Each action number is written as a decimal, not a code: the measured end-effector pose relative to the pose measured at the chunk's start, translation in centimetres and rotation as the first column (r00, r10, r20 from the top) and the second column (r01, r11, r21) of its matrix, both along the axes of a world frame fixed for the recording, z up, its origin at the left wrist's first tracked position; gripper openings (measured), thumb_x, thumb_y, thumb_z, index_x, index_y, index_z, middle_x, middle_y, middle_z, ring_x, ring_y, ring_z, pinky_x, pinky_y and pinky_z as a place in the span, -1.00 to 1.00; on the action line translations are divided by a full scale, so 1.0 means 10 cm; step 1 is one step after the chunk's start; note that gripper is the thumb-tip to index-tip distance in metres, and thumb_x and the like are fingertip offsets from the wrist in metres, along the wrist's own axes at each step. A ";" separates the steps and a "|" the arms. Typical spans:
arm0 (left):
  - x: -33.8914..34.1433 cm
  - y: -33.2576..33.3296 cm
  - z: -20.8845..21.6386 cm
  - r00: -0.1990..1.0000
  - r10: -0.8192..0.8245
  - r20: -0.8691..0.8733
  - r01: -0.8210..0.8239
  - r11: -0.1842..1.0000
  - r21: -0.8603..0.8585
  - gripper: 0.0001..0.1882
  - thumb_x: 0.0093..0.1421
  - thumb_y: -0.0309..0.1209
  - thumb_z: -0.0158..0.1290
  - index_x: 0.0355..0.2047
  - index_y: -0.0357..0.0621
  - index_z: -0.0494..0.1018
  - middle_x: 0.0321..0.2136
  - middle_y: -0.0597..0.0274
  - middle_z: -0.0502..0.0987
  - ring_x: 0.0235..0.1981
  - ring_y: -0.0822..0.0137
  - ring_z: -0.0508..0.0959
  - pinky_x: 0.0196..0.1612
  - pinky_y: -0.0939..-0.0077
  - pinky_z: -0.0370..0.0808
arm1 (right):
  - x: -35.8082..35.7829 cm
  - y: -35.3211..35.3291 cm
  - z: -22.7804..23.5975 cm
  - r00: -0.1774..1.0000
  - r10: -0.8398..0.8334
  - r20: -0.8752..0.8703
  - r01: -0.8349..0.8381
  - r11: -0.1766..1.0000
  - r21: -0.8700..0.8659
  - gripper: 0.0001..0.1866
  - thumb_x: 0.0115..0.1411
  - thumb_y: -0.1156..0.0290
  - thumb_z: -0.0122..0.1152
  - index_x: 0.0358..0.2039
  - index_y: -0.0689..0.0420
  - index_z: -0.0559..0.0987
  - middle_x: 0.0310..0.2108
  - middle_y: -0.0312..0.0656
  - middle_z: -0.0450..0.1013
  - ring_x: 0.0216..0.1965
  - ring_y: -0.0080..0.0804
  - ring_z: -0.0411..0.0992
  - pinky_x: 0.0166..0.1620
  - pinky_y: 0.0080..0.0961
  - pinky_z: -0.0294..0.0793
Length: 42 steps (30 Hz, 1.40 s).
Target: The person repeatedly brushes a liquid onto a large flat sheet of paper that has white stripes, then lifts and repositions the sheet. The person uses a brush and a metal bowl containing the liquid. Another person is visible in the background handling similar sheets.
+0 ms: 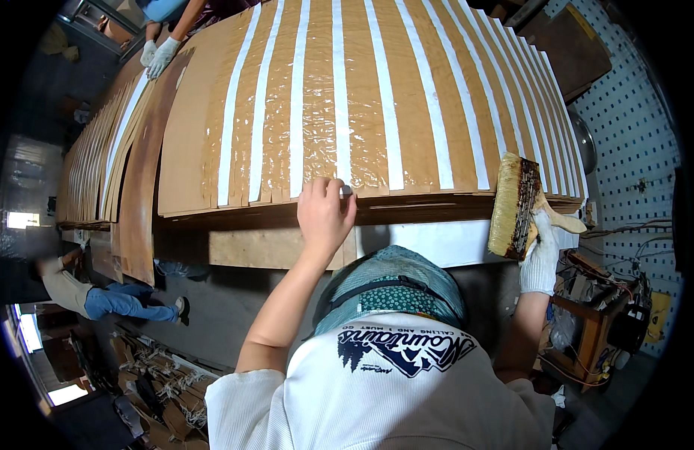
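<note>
A stack of overlapping brown cardboard sheets (186,150) fans across the table, with white strips (339,82) showing between glossy, wet-looking brown bands. My bare left hand (326,216) is at the stack's front edge, fingers curled together by the lower end of a white strip. Whatever it pinches is too small to make out. In my right hand (540,255), which wears a white knit glove, is a wide brush (514,206) with pale bristles, a dark-stained middle and a wooden handle. The brush is held over the right front corner of the stack.
Across the table at upper left, another person's gloved hands (159,58) touch a second fanned stack (99,165). A brown board (148,180) stands between the stacks. Further left is another person in jeans (129,301). A cluttered wooden stand (587,330) with cables is at right.
</note>
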<state>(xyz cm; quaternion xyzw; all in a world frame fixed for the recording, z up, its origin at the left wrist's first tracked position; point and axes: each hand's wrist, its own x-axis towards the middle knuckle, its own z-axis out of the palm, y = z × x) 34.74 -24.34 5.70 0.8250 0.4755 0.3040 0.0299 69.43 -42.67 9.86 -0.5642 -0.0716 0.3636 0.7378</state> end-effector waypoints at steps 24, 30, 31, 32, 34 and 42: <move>-0.18 0.36 0.51 0.997 0.074 0.008 -0.074 0.993 0.088 -0.92 0.07 -0.52 0.23 -0.46 -0.13 0.53 -0.47 0.15 0.52 -0.41 0.10 0.54 -0.34 0.23 0.47 | 0.17 0.06 -0.04 0.995 0.033 -0.095 -0.034 0.999 -0.017 -0.60 0.32 0.35 0.20 0.08 0.30 0.48 -0.06 -0.14 0.55 -0.07 -0.38 0.56 0.00 -0.47 0.58; -0.21 0.18 -0.10 0.994 -0.098 -0.047 0.091 0.988 -0.126 -0.91 -0.08 -0.44 0.18 -0.57 -0.14 0.48 -0.50 0.02 0.48 -0.40 -0.06 0.53 -0.34 0.06 0.49 | 0.42 -0.20 -0.38 0.972 0.198 0.128 -0.190 0.979 -0.076 -0.38 0.35 0.08 0.10 0.30 0.16 0.35 0.34 -0.16 0.23 0.33 -0.28 0.17 0.36 -0.26 0.13; -0.10 0.14 -0.11 0.999 0.019 -0.044 -0.026 0.987 -0.157 -0.91 -0.08 -0.47 0.16 -0.56 -0.18 0.46 -0.50 0.01 0.49 -0.37 -0.08 0.53 -0.31 0.07 0.50 | 0.17 -0.17 -0.12 0.982 0.139 0.126 -0.106 0.966 -0.236 -0.31 0.28 -0.02 0.15 0.31 0.09 0.35 0.34 -0.16 0.22 0.32 -0.21 0.18 0.32 -0.18 0.17; 0.07 0.20 -0.14 0.999 0.030 0.018 -0.027 0.989 -0.143 -0.90 -0.06 -0.50 0.13 -0.51 -0.20 0.44 -0.49 0.02 0.48 -0.35 -0.07 0.53 -0.29 0.09 0.51 | -0.07 -0.15 0.24 0.987 0.063 0.151 0.000 0.922 -0.387 -0.23 0.21 -0.13 0.20 0.32 0.01 0.35 0.35 -0.15 0.21 0.31 -0.14 0.20 0.27 -0.10 0.21; 0.07 0.16 -0.21 0.996 0.041 0.079 -0.039 0.999 -0.025 -0.89 -0.02 -0.48 0.12 -0.47 -0.20 0.42 -0.48 0.04 0.46 -0.36 -0.04 0.52 -0.29 0.10 0.49 | -0.25 -0.19 0.34 0.913 0.241 0.330 -0.244 0.969 -0.033 -0.44 0.25 0.11 0.23 0.18 0.14 0.47 0.14 -0.10 0.38 0.18 -0.02 0.26 0.34 0.01 0.14; 0.06 -0.04 -0.14 0.996 0.093 -0.014 -0.089 0.982 0.168 -0.90 -0.01 -0.42 0.10 -0.55 -0.14 0.41 -0.45 0.17 0.42 -0.33 0.15 0.49 -0.29 0.28 0.43 | -0.13 -0.06 0.32 0.944 0.182 0.276 -0.091 0.945 -0.313 -0.39 0.21 0.04 0.29 0.17 0.15 0.51 0.20 -0.09 0.36 0.21 -0.27 0.26 0.28 -0.39 0.16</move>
